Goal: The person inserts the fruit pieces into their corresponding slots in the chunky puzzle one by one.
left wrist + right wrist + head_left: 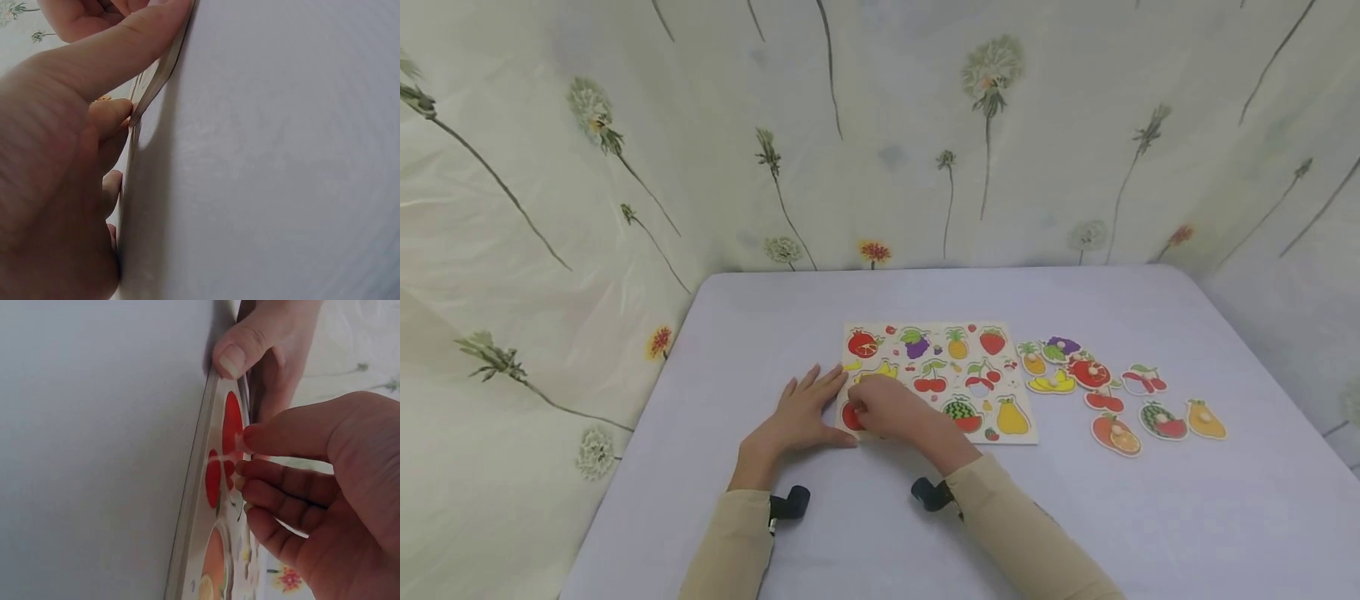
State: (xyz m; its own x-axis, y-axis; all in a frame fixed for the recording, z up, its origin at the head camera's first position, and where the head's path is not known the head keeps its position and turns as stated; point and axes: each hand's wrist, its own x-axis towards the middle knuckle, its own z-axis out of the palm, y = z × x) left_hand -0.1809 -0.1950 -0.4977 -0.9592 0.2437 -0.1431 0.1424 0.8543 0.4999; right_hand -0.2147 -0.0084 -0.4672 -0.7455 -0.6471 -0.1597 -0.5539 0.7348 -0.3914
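Note:
A flat fruit puzzle board (951,329) lies on the table, with printed fruits such as grapes, cherries, bananas and a pear. My left hand (801,412) lies spread at the board's left side. Its thumb (240,353) rests at the near corner. Reaching over the board's lower left, my right hand (887,406) has thumb and fingertips drawn together at a red fruit puzzle piece (232,415), pinching it around a small pale knob. Part of that piece (851,416) is hidden by the hand in the head view.
Right of the board lie several loose fruit pieces with knobs: bananas (1051,382), a pomegranate (1087,372), an orange (1115,435), a watermelon (1163,421) and a pear (1206,419). Some overlap. Behind the pale table (775,317) hangs a flower-patterned curtain (880,183).

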